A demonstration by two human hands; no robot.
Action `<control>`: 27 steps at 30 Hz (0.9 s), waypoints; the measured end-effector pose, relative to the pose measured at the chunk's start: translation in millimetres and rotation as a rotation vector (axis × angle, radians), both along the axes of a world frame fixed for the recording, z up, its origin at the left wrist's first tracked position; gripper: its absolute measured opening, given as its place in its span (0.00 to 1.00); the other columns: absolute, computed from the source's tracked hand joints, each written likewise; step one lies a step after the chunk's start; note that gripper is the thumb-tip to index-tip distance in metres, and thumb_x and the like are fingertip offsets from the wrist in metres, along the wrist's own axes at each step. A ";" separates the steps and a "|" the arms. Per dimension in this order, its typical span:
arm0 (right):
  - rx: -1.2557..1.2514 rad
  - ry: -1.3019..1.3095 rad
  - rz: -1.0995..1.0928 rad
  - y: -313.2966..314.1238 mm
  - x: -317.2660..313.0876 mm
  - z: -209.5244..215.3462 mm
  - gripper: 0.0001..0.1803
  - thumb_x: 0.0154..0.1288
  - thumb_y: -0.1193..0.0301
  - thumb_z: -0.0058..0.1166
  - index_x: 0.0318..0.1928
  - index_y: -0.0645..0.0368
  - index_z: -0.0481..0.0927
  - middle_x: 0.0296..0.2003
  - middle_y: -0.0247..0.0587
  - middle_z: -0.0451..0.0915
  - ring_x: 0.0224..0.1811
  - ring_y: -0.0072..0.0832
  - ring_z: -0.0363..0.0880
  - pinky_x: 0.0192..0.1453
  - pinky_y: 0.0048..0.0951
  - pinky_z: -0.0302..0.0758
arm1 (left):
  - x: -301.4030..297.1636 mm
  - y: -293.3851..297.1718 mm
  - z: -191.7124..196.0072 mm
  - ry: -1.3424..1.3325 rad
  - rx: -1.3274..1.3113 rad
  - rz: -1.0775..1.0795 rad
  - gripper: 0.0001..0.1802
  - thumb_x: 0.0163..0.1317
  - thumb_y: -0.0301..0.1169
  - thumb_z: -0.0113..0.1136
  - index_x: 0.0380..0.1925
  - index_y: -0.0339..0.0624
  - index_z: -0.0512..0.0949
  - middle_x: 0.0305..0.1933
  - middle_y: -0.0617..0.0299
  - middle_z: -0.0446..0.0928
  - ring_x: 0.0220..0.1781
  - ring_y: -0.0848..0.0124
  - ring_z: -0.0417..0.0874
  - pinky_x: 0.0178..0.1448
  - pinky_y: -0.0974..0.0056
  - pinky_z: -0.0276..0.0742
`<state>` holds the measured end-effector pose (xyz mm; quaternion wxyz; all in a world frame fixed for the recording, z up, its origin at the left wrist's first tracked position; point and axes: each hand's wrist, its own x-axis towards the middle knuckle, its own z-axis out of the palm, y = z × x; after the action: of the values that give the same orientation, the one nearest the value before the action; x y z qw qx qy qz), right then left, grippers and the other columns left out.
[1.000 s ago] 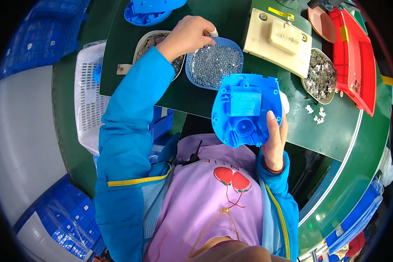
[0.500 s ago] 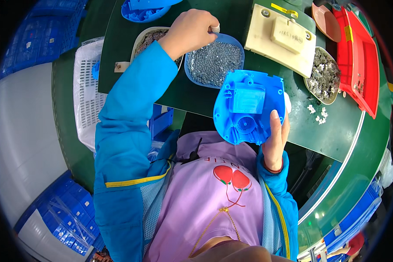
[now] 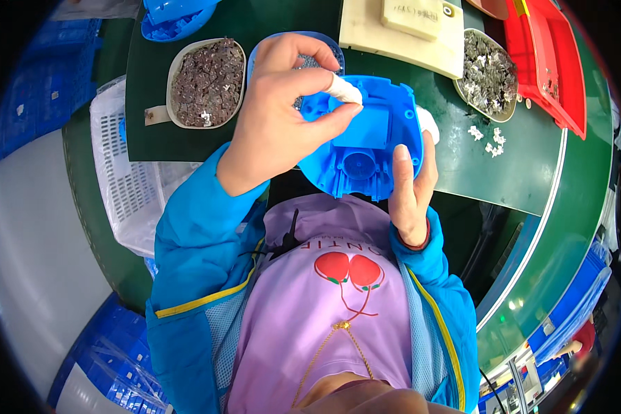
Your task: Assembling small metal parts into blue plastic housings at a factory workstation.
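My right hand holds a round blue plastic housing from its right edge, above the near edge of the green table. The housing's ribbed inside faces me. My left hand is over the housing's upper left, thumb and taped forefinger pinched together against it. I see nothing between the tips. Just behind that hand, a blue bowl of small silver parts is mostly hidden.
A beige bowl of dark metal pieces stands at left. A cream block jig, a dish of silver parts and a red tray stand at back right. A white basket hangs by the table's left edge.
My left hand left the bowl of silver parts and came down onto the housing, fingers pinched. My right hand has raised the housing closer to me.
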<state>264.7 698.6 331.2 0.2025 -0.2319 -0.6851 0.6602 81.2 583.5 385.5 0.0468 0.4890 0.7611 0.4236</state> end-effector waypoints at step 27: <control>0.278 0.121 -0.112 -2.3 -2.4 -5.8 0.24 0.71 0.67 0.51 0.59 0.74 0.70 0.43 0.53 0.79 0.43 0.35 0.80 0.51 0.34 0.75 | 6.7 11.4 -24.7 -0.891 -0.013 0.055 0.17 0.59 0.22 0.69 0.50 0.35 0.80 0.46 0.59 0.83 0.46 0.75 0.84 0.51 0.69 0.81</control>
<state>262.3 696.3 325.4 0.3100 -0.1994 -0.7424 0.5594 88.0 594.9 360.8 0.3621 0.2378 0.6820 0.5893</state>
